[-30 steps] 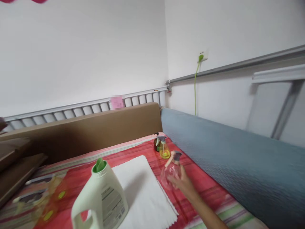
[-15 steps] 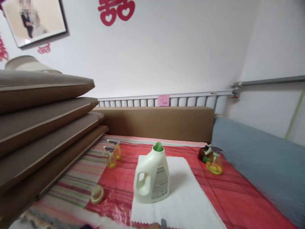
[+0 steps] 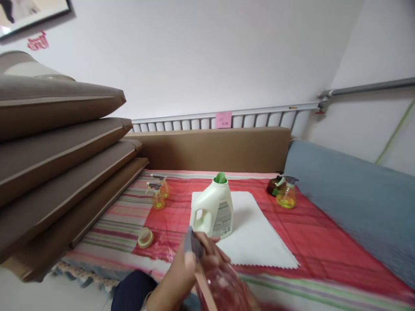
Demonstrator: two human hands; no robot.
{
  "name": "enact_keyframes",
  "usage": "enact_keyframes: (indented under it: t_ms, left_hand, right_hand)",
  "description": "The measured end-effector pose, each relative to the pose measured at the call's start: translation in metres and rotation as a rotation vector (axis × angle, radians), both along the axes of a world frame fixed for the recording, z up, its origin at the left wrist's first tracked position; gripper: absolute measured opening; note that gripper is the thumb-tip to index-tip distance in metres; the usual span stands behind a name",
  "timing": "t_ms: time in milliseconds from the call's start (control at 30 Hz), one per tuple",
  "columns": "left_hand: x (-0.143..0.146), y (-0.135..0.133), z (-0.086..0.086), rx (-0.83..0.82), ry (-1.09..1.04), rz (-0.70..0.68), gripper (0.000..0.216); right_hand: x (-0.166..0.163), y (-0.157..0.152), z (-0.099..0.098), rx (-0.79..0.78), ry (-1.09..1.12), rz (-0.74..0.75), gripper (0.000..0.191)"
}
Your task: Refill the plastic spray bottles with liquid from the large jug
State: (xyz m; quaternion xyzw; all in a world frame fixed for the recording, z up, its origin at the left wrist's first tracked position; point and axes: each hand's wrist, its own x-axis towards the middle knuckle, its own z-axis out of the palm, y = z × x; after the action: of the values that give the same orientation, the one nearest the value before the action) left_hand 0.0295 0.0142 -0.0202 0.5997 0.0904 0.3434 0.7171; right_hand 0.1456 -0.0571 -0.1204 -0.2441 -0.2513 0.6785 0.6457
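At the bottom middle, my left hand [image 3: 177, 276] is wrapped around the grey head of a pinkish, see-through spray bottle [image 3: 223, 287]. My right hand [image 3: 251, 298], blurred and mostly cut off by the lower edge, is against the bottle's right side. Just beyond the hands stands a pale laundry detergent jug [image 3: 212, 209], upright with its green pour spout [image 3: 221, 178] exposed. Under it lies a white cloth [image 3: 259, 242] with a zigzag edge. A pale round cap [image 3: 145, 237] rests left of the jug.
Yellow spray bottles [image 3: 158, 198] stand at the back left. Another yellow spray bottle [image 3: 286, 196] is at the right beside a dark brown bottle [image 3: 274, 185]. Stacked brown cushions [image 3: 65, 134] rise on the left; a blue-grey cushion [image 3: 350, 181] borders the right.
The view has tipped downward. My hands have come up into view from the bottom edge with the pinkish spray bottle. The jug and cap stay in place.
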Motion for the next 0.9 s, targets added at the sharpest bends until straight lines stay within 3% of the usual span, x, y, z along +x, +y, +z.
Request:
enact_keyframes:
  t_ms: [133,233,333,500,633,800,900]
  left_hand:
    - [0.005,0.006,-0.007,-0.040,-0.087,0.145,0.027]
    - [0.004,0.011,-0.010,0.005,-0.086,0.075,0.026]
    - [0.001,0.015,-0.007,0.073,-0.085,0.011,0.026]
    - [-0.004,0.011,0.004,0.127,-0.051,0.043,0.025]
    - [-0.005,0.001,0.012,0.173,-0.053,0.080,0.030]
    - [-0.001,-0.005,0.015,0.199,-0.029,0.041,0.026]
    - [0.002,-0.006,0.015,0.180,-0.050,0.055,0.023]
  right_hand:
    - [-0.007,-0.004,-0.004,-0.033,0.080,-0.010,0.054]
    - [-0.012,-0.017,0.000,-0.043,0.162,0.074,0.070]
    - [-0.014,-0.028,0.008,-0.025,0.235,0.096,0.067]
    - [-0.015,-0.032,0.017,-0.031,0.262,0.123,0.069]
    - [-0.014,-0.032,0.020,0.058,0.254,-0.040,0.074]
    - [-0.010,-0.035,0.020,0.014,0.261,0.060,0.069]
    - [-0.008,-0.036,0.018,0.044,0.268,-0.044,0.072]
